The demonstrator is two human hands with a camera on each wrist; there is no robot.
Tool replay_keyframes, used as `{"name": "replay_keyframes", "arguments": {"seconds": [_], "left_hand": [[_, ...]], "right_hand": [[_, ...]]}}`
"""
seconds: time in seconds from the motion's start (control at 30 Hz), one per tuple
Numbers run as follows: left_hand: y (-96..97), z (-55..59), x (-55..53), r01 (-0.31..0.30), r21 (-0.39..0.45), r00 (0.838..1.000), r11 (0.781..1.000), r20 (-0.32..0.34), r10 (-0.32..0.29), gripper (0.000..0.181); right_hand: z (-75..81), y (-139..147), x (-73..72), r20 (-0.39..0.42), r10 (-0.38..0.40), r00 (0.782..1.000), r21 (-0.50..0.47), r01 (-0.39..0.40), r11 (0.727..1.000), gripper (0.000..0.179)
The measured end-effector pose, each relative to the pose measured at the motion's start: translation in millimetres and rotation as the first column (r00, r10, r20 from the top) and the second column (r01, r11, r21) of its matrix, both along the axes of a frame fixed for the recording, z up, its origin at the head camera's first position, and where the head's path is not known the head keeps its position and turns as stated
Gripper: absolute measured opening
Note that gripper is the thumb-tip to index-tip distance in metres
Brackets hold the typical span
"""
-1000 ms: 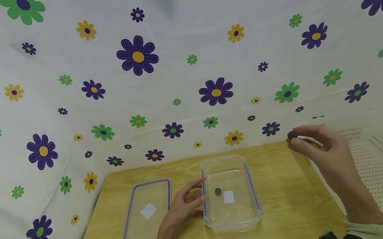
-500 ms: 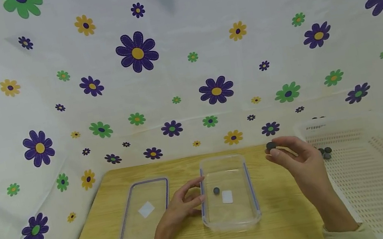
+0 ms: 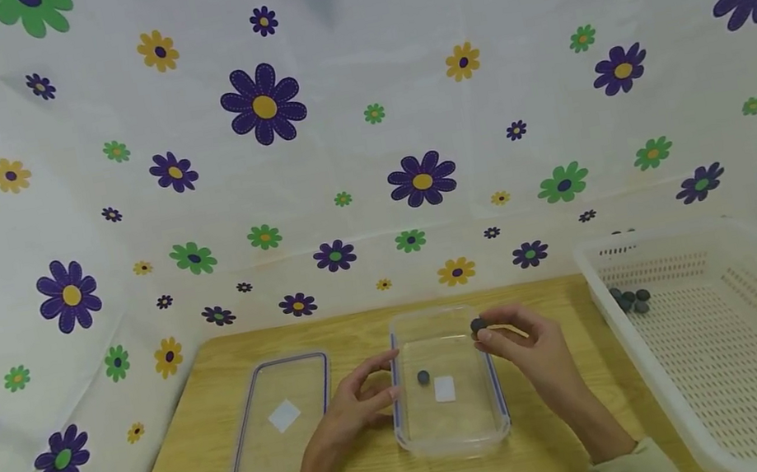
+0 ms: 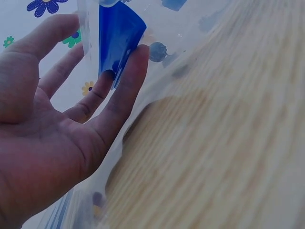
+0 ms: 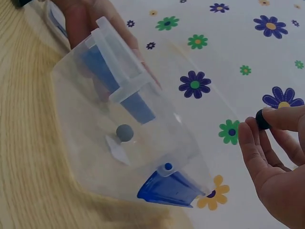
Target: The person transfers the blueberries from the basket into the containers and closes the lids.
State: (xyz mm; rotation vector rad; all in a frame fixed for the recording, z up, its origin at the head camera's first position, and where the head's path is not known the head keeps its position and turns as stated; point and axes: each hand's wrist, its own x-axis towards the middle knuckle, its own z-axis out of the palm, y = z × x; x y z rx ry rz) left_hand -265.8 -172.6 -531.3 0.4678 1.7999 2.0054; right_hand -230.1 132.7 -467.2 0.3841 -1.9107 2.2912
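A clear plastic box [image 3: 470, 425] with blue clips stands on the table in the head view. One blueberry [image 3: 423, 378] lies inside it beside a white paper square [image 3: 444, 389]. My left hand [image 3: 344, 424] touches the box's left side with relaxed, spread fingers; in the left wrist view its fingertips are by a blue clip [image 4: 116, 36]. My right hand [image 3: 536, 347] pinches another blueberry [image 3: 479, 325] between thumb and fingers, over the box's right rim. In the right wrist view this blueberry [image 5: 262, 119] is held above and apart from the box.
To the left lies the clear lid [image 3: 253, 457] with a blue seal and a white square on it. At the right stands a white perforated basket [image 3: 740, 376], with several blueberries [image 3: 630, 300] in its far left corner. A flowered cloth [image 3: 350, 157] hangs behind the table.
My right hand has moved left and down from the basket's edge to the box, carrying the blueberry. My left hand has stayed at the box's left side.
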Motion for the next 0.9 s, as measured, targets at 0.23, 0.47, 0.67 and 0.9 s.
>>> {"name": "replay_keyframes", "arguments": {"seconds": [0.23,0.47,0.67,0.9], "left_hand": [[0.9,-0.6,1.0,-0.011,0.007,1.000,1.000,0.016,0.011,0.063],[2.4,-0.2,0.0,0.001,0.021,1.000,1.000,0.022,-0.001,0.065],[2.5,1.4,0.6,0.000,0.018,1.000,1.000,0.010,0.000,0.065],[2.8,1.0,1.0,-0.006,0.014,1.000,1.000,0.009,0.006,0.065]], "right_hand": [[-19.4,-12.2,-4.3,-0.055,0.044,0.998,0.109,-0.038,0.993,0.025],[-25.2,-19.2,-3.2,-0.075,0.019,0.997,0.273,0.003,0.962,0.020],[-26.1,-20.7,-2.8,-0.069,0.011,0.998,0.328,0.012,0.945,0.021],[-26.7,-20.7,-2.3,-0.070,0.021,0.997,0.324,0.003,0.946,0.018]]}}
